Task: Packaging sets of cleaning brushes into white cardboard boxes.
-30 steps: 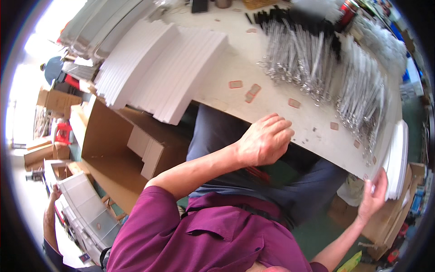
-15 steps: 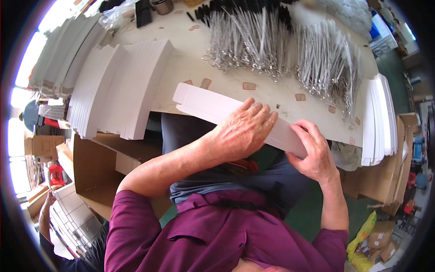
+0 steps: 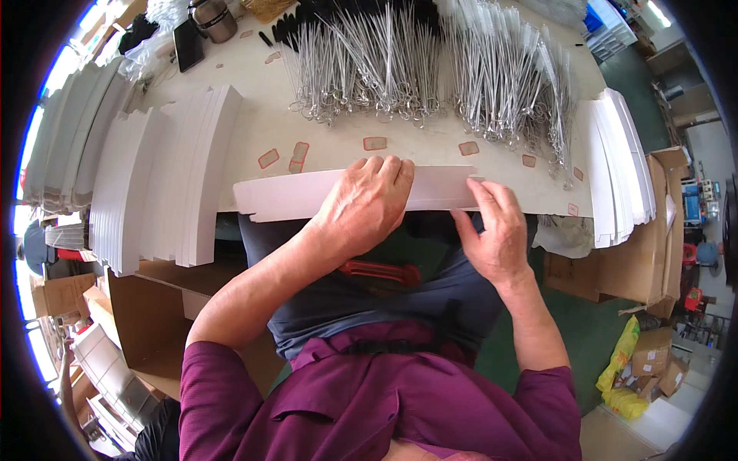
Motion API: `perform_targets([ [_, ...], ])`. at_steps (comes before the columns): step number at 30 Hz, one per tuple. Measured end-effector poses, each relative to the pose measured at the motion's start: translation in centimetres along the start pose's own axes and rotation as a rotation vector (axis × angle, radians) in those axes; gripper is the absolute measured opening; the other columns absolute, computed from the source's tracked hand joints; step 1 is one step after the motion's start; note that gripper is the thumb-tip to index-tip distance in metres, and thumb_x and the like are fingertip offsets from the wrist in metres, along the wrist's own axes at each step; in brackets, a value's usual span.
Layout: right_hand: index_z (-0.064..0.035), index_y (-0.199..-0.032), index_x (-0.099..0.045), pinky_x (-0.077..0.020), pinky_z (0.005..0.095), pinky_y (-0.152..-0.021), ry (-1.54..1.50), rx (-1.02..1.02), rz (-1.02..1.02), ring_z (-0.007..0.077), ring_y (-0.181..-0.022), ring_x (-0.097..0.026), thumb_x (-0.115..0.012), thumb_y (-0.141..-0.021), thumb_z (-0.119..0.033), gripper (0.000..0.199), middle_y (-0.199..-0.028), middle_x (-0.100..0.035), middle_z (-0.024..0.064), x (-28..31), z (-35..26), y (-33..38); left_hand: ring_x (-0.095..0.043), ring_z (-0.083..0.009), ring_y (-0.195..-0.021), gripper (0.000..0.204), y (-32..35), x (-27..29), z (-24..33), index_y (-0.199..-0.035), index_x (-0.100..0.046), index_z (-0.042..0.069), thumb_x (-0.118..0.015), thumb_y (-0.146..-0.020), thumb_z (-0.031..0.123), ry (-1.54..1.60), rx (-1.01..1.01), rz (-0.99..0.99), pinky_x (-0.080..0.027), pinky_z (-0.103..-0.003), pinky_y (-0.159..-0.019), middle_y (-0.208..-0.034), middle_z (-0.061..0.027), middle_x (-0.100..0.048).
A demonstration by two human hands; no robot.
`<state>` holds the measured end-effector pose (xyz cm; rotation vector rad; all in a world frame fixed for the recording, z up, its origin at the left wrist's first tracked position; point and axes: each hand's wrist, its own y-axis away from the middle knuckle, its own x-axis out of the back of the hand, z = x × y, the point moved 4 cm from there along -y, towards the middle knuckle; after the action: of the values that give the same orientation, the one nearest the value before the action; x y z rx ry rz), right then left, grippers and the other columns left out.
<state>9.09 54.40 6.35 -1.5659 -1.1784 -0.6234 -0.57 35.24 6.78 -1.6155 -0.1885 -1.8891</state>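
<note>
A long, narrow white cardboard box (image 3: 284, 197) lies crosswise along the near edge of the table, its left end reaching past my forearm. My left hand (image 3: 365, 203) is closed over its middle, knuckles up, with the thumb hidden. At the box's right end, my right hand (image 3: 496, 234) has its fingertips on the end and its thumb at the near edge. Beyond the box lie bundles of thin wire-handled brushes with looped ends: black-bristled ones (image 3: 361, 69) in the middle and white-bristled ones (image 3: 511, 77) to their right.
Stacked flat white boxes (image 3: 173, 177) stand at the left, and more white boxes (image 3: 619, 169) at the right edge. A metal flask (image 3: 214, 21) and a dark phone (image 3: 187, 46) sit far left. Open cardboard cartons (image 3: 154, 330) flank my legs. Another person's arm shows at lower left.
The box has turned from slanting down to the right to lying nearly level along the table edge. Both hands have moved left with it, and the view has shifted.
</note>
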Motion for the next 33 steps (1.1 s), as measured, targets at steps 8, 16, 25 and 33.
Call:
perform_targets([
  [8, 0.0068, -0.13, -0.06, -0.0556, 0.0343, -0.074, -0.426, -0.383, -0.044, 0.0192, -0.075, -0.064, -0.081, -0.086, -0.013, 0.053, -0.11, -0.065, 0.0145, -2.6, -0.4, 0.5, -0.063, -0.0325, -0.099, 0.056, 0.6, -0.7, -0.2, -0.124, -0.055, -0.007, -0.076, -0.077, 0.015, -0.081, -0.056, 0.034, -0.052, -0.044, -0.089, -0.108, -0.0166, -0.06],
  [16, 0.0054, -0.126, -0.063, -0.057, 0.0282, -0.072, -0.902, -0.636, -0.117, 0.0123, -0.088, -0.068, -0.077, -0.095, -0.015, 0.04, -0.106, -0.073, 0.0089, -2.8, 0.7, 0.1, -0.063, -0.0322, -0.099, 0.061, 0.5, -0.7, -0.9, -0.128, -0.055, -0.008, -0.076, -0.076, 0.015, -0.06, -0.063, 0.008, -0.053, -0.043, -0.09, -0.109, -0.017, -0.06],
  [25, 0.0079, -0.125, -0.063, -0.0564, 0.0249, -0.058, -1.091, -0.822, -0.29, 0.0121, -0.076, -0.068, -0.071, -0.1, -0.026, 0.043, -0.101, -0.07, 0.0099, -1.6, -0.5, -1.2, -0.064, -0.0315, -0.099, 0.064, 0.8, -0.2, -1.7, -0.132, -0.055, -0.006, -0.077, -0.077, 0.017, 0.025, -0.102, 0.028, -0.055, -0.043, -0.089, -0.115, -0.0161, -0.061],
  [33, 0.0066, -0.121, -0.064, -0.0532, 0.0241, -0.05, -1.206, -0.893, -0.382, 0.0111, -0.059, -0.063, -0.067, -0.102, -0.026, 0.038, -0.1, -0.07, 0.0113, -1.5, -0.5, -1.7, -0.064, -0.0306, -0.097, 0.067, 1.4, -0.6, -1.6, -0.133, -0.055, -0.005, -0.079, -0.075, 0.018, -0.037, -0.141, 0.069, -0.055, -0.042, -0.087, -0.117, -0.0158, -0.061],
])
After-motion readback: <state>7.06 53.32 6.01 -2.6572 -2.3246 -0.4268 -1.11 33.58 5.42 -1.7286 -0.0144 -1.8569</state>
